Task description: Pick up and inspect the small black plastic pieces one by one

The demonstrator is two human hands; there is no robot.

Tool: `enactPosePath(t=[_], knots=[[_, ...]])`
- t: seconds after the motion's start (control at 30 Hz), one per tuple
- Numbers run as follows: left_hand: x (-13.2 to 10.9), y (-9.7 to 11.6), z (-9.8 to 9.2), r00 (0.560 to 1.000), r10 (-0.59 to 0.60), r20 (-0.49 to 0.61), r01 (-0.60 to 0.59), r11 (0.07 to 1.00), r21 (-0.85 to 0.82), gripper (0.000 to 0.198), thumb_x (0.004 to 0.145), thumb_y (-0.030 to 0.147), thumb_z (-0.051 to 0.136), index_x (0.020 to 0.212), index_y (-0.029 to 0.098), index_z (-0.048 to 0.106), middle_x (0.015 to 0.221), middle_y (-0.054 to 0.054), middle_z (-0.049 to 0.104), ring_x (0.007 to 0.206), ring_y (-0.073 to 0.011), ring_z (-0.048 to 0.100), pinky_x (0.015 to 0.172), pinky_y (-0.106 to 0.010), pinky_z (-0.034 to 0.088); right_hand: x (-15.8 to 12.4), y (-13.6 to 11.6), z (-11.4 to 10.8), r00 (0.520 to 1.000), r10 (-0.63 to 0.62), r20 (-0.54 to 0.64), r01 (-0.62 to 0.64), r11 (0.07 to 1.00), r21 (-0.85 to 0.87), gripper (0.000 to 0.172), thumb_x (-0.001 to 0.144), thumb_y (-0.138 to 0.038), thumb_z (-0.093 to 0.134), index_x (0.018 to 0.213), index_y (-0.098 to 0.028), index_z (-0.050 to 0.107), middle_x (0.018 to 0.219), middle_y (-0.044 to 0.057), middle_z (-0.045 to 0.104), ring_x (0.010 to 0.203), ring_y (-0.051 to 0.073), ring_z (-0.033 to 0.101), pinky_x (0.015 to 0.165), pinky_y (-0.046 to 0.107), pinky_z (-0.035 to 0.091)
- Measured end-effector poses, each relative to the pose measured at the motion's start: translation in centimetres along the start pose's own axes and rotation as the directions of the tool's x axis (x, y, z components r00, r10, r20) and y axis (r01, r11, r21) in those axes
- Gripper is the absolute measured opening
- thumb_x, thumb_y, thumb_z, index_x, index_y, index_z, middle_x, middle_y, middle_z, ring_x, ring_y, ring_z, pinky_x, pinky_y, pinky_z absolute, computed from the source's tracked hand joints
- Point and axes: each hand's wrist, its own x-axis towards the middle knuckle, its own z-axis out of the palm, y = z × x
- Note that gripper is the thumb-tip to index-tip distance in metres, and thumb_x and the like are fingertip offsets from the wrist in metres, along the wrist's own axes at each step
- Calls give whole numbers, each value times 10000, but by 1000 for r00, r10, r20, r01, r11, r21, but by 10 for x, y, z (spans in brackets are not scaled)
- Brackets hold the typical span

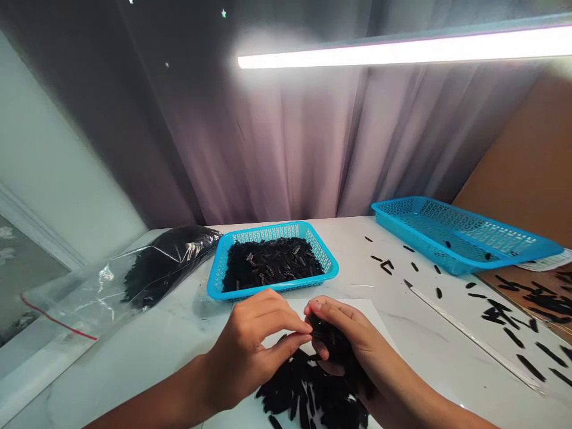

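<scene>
My right hand (348, 325) is closed around a bunch of thin black strips (334, 345), held over the middle front of the table. My left hand (261, 336) pinches thumb and forefinger together at the near side of that bunch. What lies between those fingertips is too small to make out. Below both hands, a loose heap of black strips (308, 390) is spread on a white sheet (370, 310). Just behind the hands stands a blue basket (214, 286) filled with similar black strips, a few of which show pale marks.
A clear zip bag (111, 274) of black material lies at the left. Another blue basket (465, 265), holding a few strips, stands at the back right. Scattered black strips (500, 313) and a thin white-handled tool (473, 336) lie on the right. A lit tube lamp (402, 50) hangs above.
</scene>
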Motion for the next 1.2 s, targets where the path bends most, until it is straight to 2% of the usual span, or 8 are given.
enactPosePath(t=[0.13,0.33,0.63,0.9,1.2], knots=[[3,-4,-9,999,-4,-43,5,1000,30,123,828,41,727,882,148,700,809,-27,744,757,-143,675,715,-277,548,2,-1,-1,999,-31,15,32,998,-61,295,832,-470,663,804,-177,637,557,-39,479,499,82,320,455,214,209],[5,-6,-16,997,-13,-75,18,998,59,150,826,14,714,863,159,710,827,-17,753,781,-130,685,732,-262,561,4,0,-2,991,-106,79,118,977,-180,369,848,-511,664,715,-173,598,555,-48,425,497,80,319,455,227,233],[4,-4,-15,990,-96,-101,102,993,61,156,801,43,750,872,175,707,806,0,742,746,-126,670,697,-263,551,3,2,-4,987,-132,90,148,967,-207,362,852,-516,674,772,-170,602,566,-56,417,512,79,310,451,217,235],[0,-3,-16,980,-176,-92,182,982,52,143,795,110,784,885,198,717,782,17,728,698,-120,647,654,-263,537,0,3,-4,983,-139,116,161,966,-205,363,902,-502,620,746,-179,568,569,-56,429,510,79,316,445,210,240],[3,-4,-16,993,-70,-99,74,997,38,160,797,66,774,902,174,718,806,-3,742,738,-123,668,687,-258,551,-1,1,-3,978,-174,112,198,943,-269,397,902,-538,603,744,-177,555,559,-61,427,510,82,313,460,218,260]])
